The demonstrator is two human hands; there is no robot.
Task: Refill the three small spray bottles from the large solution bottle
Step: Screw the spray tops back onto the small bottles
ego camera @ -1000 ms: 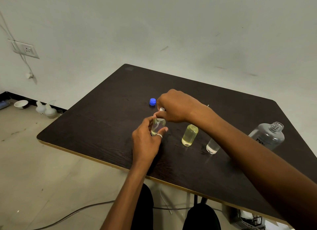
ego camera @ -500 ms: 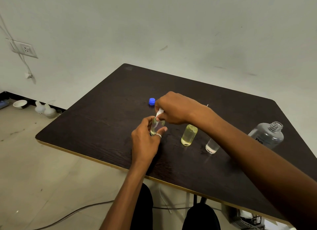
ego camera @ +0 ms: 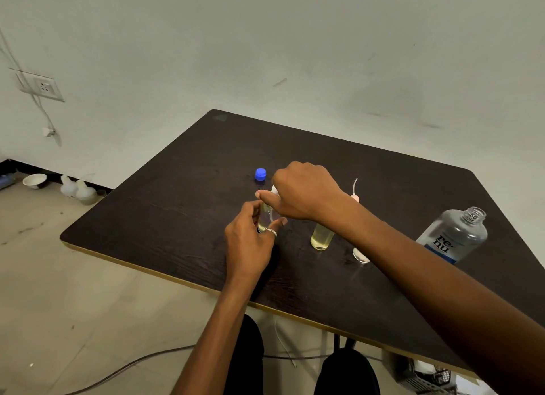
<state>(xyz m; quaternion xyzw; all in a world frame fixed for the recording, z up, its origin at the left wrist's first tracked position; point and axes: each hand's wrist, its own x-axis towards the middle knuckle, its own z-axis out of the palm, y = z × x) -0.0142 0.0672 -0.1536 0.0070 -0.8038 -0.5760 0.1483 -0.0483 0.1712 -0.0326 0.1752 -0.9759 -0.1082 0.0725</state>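
Fingers of the left hand (ego camera: 250, 244) curl around a small bottle (ego camera: 266, 217) upright on the dark wood table (ego camera: 177, 205), while the right hand (ego camera: 303, 191) pinches the white spray top (ego camera: 274, 190) at its neck. It is one of three small bottles, beside a yellow bottle (ego camera: 321, 238) and a clear bottle (ego camera: 360, 256) half hidden by the right forearm; one large bottle (ego camera: 455, 235) stands uncapped at the right, with one blue cap (ego camera: 260, 174) and one pink spray top (ego camera: 355, 198). A pale wall (ego camera: 295, 55) with one socket (ego camera: 44, 86) rises behind.
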